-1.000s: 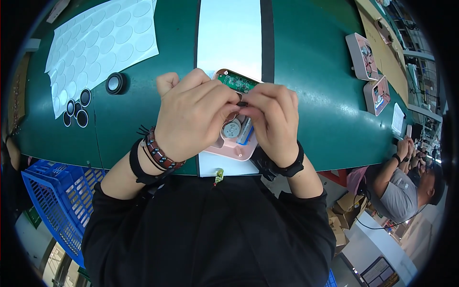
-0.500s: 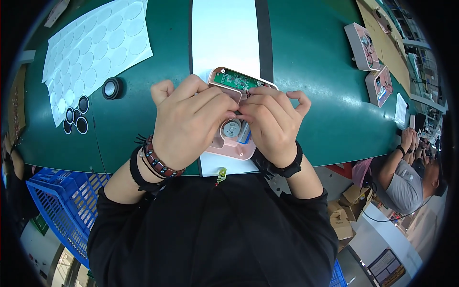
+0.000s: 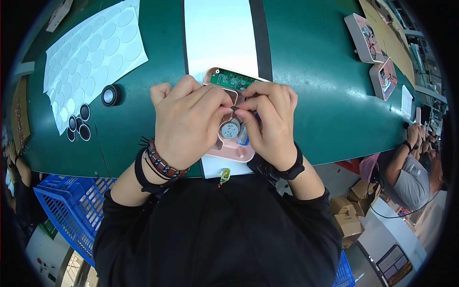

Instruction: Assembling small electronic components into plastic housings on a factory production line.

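Left hand point(image 3: 191, 115) and right hand point(image 3: 269, 122) nearly meet, pinching a small dark part point(image 3: 234, 109) over an open pink casing point(image 3: 228, 152) on the table point(image 3: 315, 110), apparently mid-fitting; the next move likely calls for steady fingertip control.

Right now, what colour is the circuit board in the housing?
Green. The circuit board shows best in the head view, inside the pink housing.
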{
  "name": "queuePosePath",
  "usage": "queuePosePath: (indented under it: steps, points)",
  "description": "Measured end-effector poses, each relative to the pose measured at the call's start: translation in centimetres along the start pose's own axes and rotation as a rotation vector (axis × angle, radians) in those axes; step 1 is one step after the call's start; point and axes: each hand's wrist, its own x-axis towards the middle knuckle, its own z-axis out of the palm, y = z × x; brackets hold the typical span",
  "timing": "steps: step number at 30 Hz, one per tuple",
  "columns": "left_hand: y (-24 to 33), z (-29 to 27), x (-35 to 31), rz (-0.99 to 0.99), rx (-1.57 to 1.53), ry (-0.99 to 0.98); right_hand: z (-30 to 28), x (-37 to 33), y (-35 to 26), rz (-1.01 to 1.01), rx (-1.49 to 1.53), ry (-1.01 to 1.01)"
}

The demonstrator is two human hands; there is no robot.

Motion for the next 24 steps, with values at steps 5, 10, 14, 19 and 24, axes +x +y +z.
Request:
queuePosePath:
  steps: [5, 10, 14, 19, 24]
  points:
    - [-0.2, 0.3, 0.2, 0.001, 0.009, 0.018, -0.2, 0.3, -0.2, 0.053, 0.006, -0.032]
    - [-0.7, 0.6, 0.6, 0.041, 0.063, 0.007, -0.6, 1.3, -0.5, 0.089, -0.009, -0.086]
    - [-0.5, 0.8, 1.0, 0.109, 0.139, 0.040, -0.6, 1.8, -0.8, 0.115, -0.086, -0.117]
    - [-0.2, 0.5, 2.0, 0.158, 0.229, -0.105, -0.4, 2.2, -0.4, 0.119, -0.157, -0.159]
    - [-0.4, -0.3, 1.2, 0.170, 0.200, -0.052, -0.6, 2.0, -0.9, 0.080, -0.021, 0.028]
